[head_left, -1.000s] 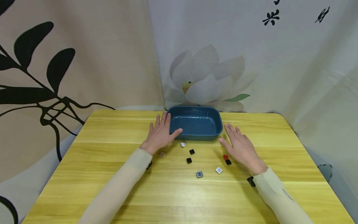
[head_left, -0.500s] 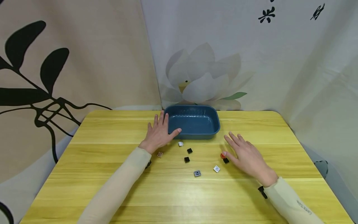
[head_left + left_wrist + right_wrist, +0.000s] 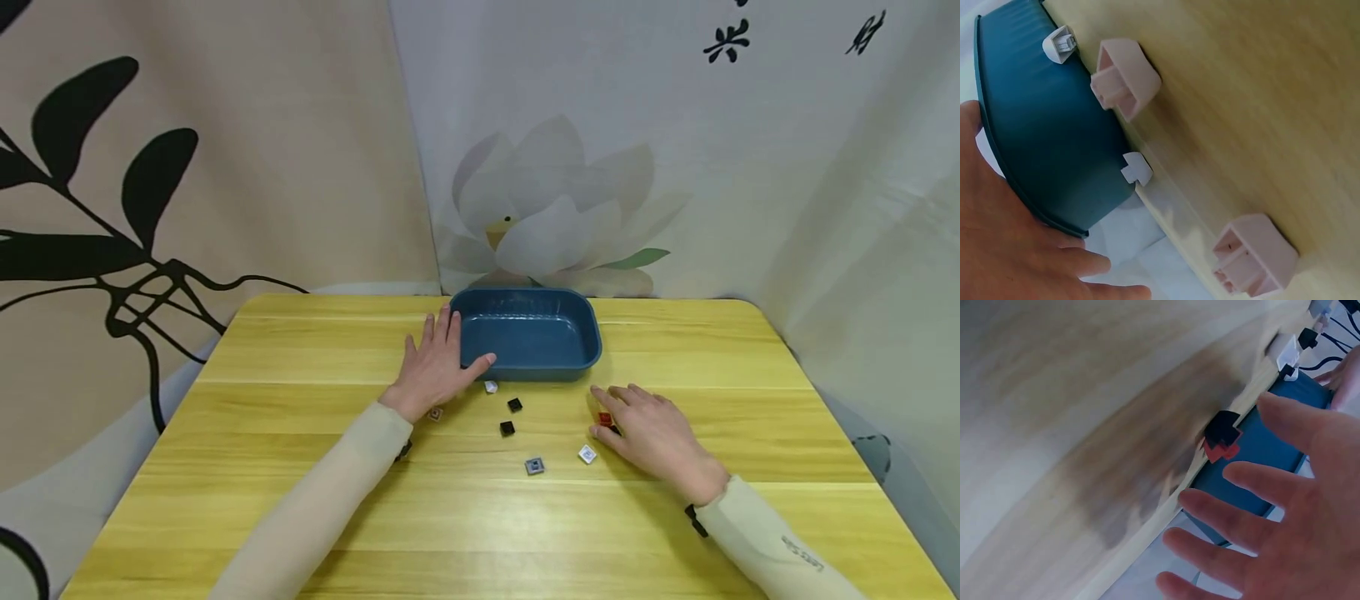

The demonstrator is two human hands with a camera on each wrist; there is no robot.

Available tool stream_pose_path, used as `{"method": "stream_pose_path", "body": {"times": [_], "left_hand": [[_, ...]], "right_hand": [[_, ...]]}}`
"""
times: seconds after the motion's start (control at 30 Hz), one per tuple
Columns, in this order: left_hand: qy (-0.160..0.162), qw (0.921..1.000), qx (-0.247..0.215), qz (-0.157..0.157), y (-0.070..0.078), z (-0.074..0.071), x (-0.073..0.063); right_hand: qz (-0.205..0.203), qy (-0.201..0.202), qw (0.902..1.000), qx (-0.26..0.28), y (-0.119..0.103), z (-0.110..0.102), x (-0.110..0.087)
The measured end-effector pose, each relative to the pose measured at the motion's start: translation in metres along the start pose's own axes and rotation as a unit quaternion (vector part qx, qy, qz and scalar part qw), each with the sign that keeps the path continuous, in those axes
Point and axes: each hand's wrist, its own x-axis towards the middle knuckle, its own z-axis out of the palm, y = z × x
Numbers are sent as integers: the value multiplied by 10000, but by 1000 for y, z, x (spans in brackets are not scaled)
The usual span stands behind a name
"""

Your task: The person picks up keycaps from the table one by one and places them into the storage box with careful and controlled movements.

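My left hand [image 3: 431, 367] lies along the left wall of a blue plastic bin [image 3: 525, 375], fingers straight and the thumb over its near rim. Near my left wrist is a pinkish keycap [image 3: 435, 413]; the left wrist view has pink keycaps [image 3: 1255, 253] close to that hand. My right hand [image 3: 654, 433] hovers with fingers spread over a red keycap [image 3: 604, 418], holding nothing. A black keycap [image 3: 1221, 429] beside the red one is mostly hidden by the fingers in the head view. A white keycap [image 3: 587, 454] lies just left of that hand.
On the wooden table [image 3: 420, 533], another white keycap [image 3: 491, 387] sits right at the bin's near side. Two black keycaps [image 3: 507, 428] and a grey keycap [image 3: 534, 466] lie in the middle. A printed curtain [image 3: 315, 167] hangs behind the table.
My right hand has drawn back from the bin's right corner and come down by the red and black keycaps. The bin has slid slightly nearer, with my left hand still against it.
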Motion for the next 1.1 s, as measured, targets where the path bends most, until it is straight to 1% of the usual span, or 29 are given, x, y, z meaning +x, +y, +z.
{"method": "stream_pose_path", "body": {"times": [0.1, 0.33, 0.6, 0.9, 0.97, 1.1], "left_hand": [[12, 10000, 41, 3, 2, 1, -2], [53, 10000, -41, -26, 6, 3, -5], [153, 9999, -17, -78, 5, 4, -7], [107, 9999, -25, -90, 3, 4, -9], [81, 9999, -41, -102, 3, 4, -9], [64, 9999, -24, -129, 3, 4, -8]], "right_hand": [[-61, 68, 9999, -146, -2, 0, 1], [-116, 174, 9990, -399, -6, 0, 0], [-327, 549, 9967, -510, -7, 7, 1], [-400, 857, 9948, -377, -11, 10, 2], [-437, 959, 9940, -302, -11, 7, 2], [-556, 1292, 9900, -78, -11, -5, 5]]}}
